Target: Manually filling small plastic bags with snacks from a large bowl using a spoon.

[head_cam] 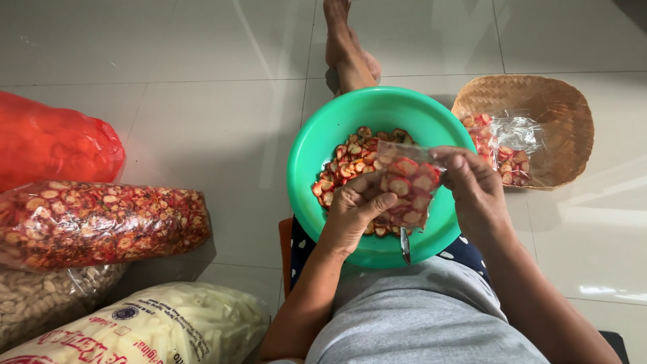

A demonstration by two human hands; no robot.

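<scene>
Two hands work over one green plastic basin [317, 145] that rests on the person's lap, half filled with red-rimmed round chips [350, 162]. The left hand [354, 212] is closed around the lower side of one small clear plastic bag [408, 189] packed with the same chips, thumb pressed to its front; the right hand [475, 189] pinches the bag's top edge between its fingers. The bag hangs just above the basin's middle, hiding part of the loose chips under it. One metal spoon handle [405, 246] pokes out over the basin's near rim, below the bag.

To the right on the tiled floor [202, 54] sits one woven bamboo tray [559, 108] holding filled clear packets of chips [502, 152] — at least two, though their outlines run together. One bare foot [347, 47] stretches out beyond the basin.

Four large sacks lie at the left: a red plastic bag [54, 141] at the top, a long clear bag of spiced red chips [101, 219] below it, a clear bag of pale beige snacks [40, 296] next, and nearest — a bag of cream-coloured sticks [175, 323] bearing red lettering and a round dark blue seal.
</scene>
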